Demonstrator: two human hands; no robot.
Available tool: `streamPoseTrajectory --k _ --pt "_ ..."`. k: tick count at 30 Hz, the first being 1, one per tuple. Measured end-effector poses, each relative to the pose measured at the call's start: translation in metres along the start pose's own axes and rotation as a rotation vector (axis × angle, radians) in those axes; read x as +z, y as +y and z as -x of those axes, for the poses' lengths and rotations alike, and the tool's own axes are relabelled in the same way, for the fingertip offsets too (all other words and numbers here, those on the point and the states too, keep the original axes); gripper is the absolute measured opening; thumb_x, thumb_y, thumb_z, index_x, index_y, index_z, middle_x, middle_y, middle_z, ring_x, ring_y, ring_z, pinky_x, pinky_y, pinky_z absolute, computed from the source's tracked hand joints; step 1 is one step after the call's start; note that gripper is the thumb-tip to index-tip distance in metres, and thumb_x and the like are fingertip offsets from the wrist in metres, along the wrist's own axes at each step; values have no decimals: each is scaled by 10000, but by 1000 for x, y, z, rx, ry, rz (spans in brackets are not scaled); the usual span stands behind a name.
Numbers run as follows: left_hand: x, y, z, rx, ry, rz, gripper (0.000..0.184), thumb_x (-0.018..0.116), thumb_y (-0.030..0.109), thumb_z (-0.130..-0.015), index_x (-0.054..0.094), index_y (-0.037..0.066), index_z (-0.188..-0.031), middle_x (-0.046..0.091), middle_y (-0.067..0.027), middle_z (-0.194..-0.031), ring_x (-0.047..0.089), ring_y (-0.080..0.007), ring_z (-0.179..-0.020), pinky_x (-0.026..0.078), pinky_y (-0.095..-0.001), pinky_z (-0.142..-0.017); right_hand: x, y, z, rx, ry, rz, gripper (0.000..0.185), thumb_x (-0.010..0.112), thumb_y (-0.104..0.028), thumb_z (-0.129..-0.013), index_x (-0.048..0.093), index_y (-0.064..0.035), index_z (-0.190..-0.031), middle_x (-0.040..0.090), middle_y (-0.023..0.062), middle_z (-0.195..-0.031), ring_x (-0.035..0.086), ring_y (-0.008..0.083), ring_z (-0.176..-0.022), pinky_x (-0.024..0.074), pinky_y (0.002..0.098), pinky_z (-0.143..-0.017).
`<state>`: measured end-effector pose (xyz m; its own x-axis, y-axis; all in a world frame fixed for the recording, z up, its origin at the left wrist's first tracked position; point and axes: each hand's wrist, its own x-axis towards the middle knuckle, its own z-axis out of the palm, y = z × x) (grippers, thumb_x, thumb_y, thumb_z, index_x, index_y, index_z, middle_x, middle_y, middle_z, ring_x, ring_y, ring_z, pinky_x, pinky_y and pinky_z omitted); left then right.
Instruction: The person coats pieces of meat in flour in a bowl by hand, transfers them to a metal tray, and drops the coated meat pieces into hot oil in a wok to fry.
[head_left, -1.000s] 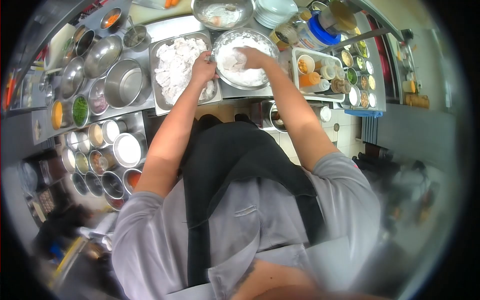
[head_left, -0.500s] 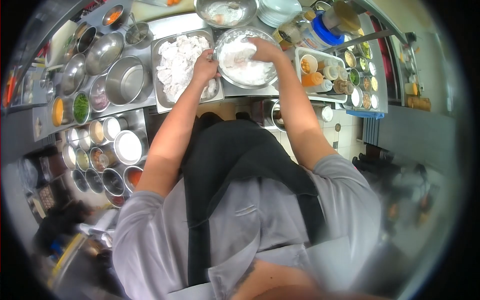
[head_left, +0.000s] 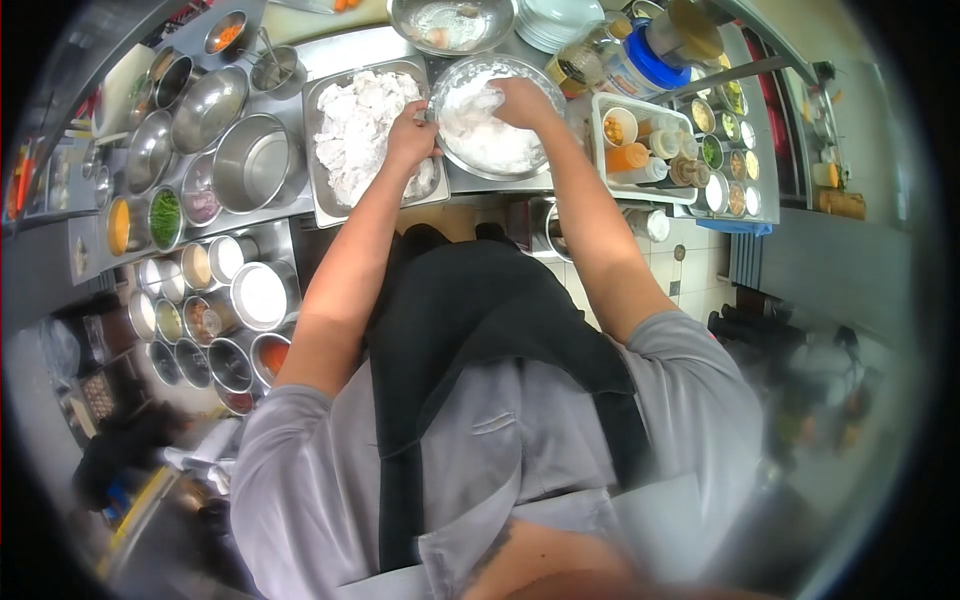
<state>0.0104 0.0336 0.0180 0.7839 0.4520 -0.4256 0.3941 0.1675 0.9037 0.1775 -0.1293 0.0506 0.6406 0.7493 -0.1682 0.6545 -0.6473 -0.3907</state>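
Observation:
A steel bowl of white powder stands on the counter. My left hand grips the bowl's left rim, its fingers curled there. Inside the bowl, at the upper right, my right hand has its fingertips in the powder; what they hold, if anything, is hidden by the white coating. Just left of the bowl, a rectangular steel tray holds a heap of white-coated pieces, partly beneath my left wrist.
Behind is another steel bowl with powder traces, beside stacked plates. A white basket of sauce bottles stands right. Left are an open steel pot and several ingredient containers. A blue-lidded tub sits at the back right.
Over the last second my right hand has moved from the middle of the powder toward the bowl's upper right. My left hand stays on the rim.

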Motion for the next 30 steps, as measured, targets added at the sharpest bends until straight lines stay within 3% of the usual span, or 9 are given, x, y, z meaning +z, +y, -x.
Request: streamPoseTrajectory --k 5,8,12,17,18,21,26,29,30 --pt "0 -3 -2 -7 7 -15 499 595 20 -885 456 39 -1364 600 -130 -960 638 -193 -704 573 -303 -544 -6 10 -4 5 -42 -120 684 782 -291 -677 595 -183 -1326 644 199 -1217 615 330 -1128 489 380 -967" --pt "1 -1 -3 -3 6 -6 506 595 15 -871 463 31 -1360 608 -138 -969 640 -196 -696 574 -308 -527 41 22 -18 -183 -255 -24 918 806 -345 -633 424 -252 -1463 509 172 -1400 460 397 -1299 460 438 -1006" --pt "1 1 -2 -18 20 20 507 589 9 -858 471 24 -1351 617 -140 -969 642 -201 -689 577 -316 -515 52 -9 -5 -67 -117 165 748 735 -218 -712 481 -304 -1411 567 159 -1297 519 377 -1229 478 440 -979" --pt "0 -2 1 -7 12 16 501 587 10 -872 463 31 -1358 611 -129 -942 637 -191 -685 570 -305 -522 43 14 -14 -157 41 51 528 647 -55 -724 647 -167 -1240 631 173 -1177 614 346 -1078 504 444 -927" --pt "1 -4 1 -3 1 15 489 592 16 -887 460 35 -1358 603 -121 -921 632 -182 -678 561 -299 -524 30 11 -13 -104 37 8 465 672 -59 -688 682 -82 -1152 664 199 -1122 617 360 -1061 492 418 -940" --pt "2 -3 3 -4 18 32 482 594 17 -890 463 35 -1354 603 -119 -908 635 -183 -679 556 -297 -519 14 17 -14 -128 98 -72 474 693 -74 -684 677 -74 -1158 668 197 -1117 625 359 -1054 493 406 -941" --pt "2 -3 3 0 15 19 479 595 17 -889 466 32 -1350 608 -126 -918 639 -188 -680 554 -297 -516 36 0 6 -120 -285 174 733 761 -201 -650 553 -135 -1349 542 230 -1315 569 395 -1163 481 422 -976" --pt "1 0 -1 4 9 -8 482 595 15 -887 465 31 -1350 610 -133 -931 643 -192 -683 558 -300 -515 49 23 -1 -131 -139 154 666 739 -177 -655 594 -121 -1303 595 221 -1239 586 373 -1139 481 417 -972" --pt "0 -4 2 -7 3 -28 484 595 14 -886 464 32 -1351 611 -136 -940 646 -195 -685 560 -303 -515 44 30 -3 -188 -96 118 574 707 -138 -669 640 -99 -1238 654 215 -1129 619 351 -1079 493 413 -950"
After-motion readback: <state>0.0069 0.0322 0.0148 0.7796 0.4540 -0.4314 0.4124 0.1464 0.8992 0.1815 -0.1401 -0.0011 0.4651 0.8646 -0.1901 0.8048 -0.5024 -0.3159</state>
